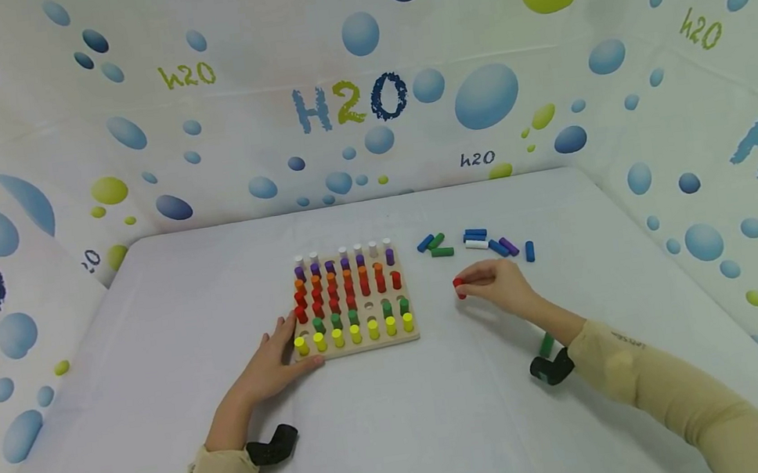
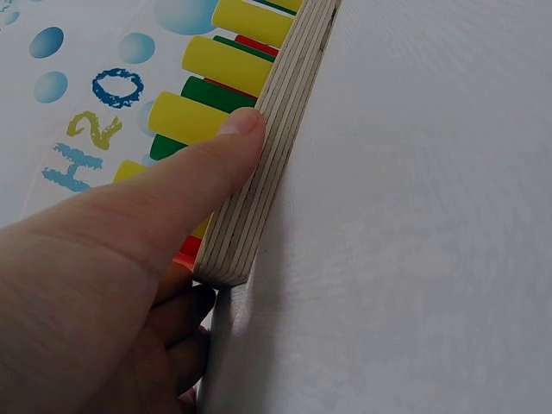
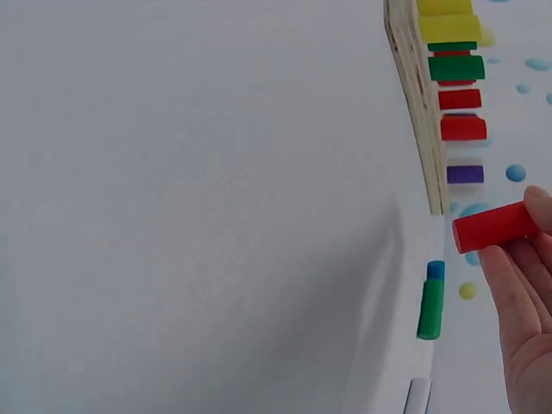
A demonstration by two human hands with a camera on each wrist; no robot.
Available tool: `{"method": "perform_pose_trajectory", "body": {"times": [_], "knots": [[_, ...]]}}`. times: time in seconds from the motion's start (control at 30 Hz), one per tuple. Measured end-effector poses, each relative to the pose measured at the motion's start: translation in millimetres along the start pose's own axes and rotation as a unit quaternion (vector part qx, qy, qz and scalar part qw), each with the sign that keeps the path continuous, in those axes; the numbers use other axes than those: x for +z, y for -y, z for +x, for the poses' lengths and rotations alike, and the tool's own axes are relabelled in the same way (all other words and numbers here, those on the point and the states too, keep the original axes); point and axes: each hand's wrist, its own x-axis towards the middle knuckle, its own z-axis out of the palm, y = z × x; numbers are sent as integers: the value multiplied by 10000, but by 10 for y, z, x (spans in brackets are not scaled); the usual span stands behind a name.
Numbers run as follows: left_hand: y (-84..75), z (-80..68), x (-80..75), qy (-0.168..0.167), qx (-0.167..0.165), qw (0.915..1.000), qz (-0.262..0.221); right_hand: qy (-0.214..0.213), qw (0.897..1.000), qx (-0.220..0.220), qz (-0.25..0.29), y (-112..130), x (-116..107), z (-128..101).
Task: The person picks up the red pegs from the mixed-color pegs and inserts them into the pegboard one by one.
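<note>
"H2O" in blue and green on the back wall, right hand pinching a short red peg mid-frame, just right of the wooden peg board, left hand flat, thumb pressing the board's lower left corner

One board stands by the left fingers with six yellow pegs along its near row, one red peg sits between the right fingertips, and beyond them lie four blue pegs, two green pegs, one white peg and one purple peg.
</note>
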Motion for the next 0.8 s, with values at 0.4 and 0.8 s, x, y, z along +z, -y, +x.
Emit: {"method": "perform_pose_trajectory", "body": {"times": [0.4, 0.8], "knots": [[-7, -1, -1, -25, 83, 10000, 3, -182, 9989, 106, 426, 80, 114, 106], [7, 5, 11, -26, 80, 10000, -2, -68, 9979, 53, 647, 148, 249, 175]]}}
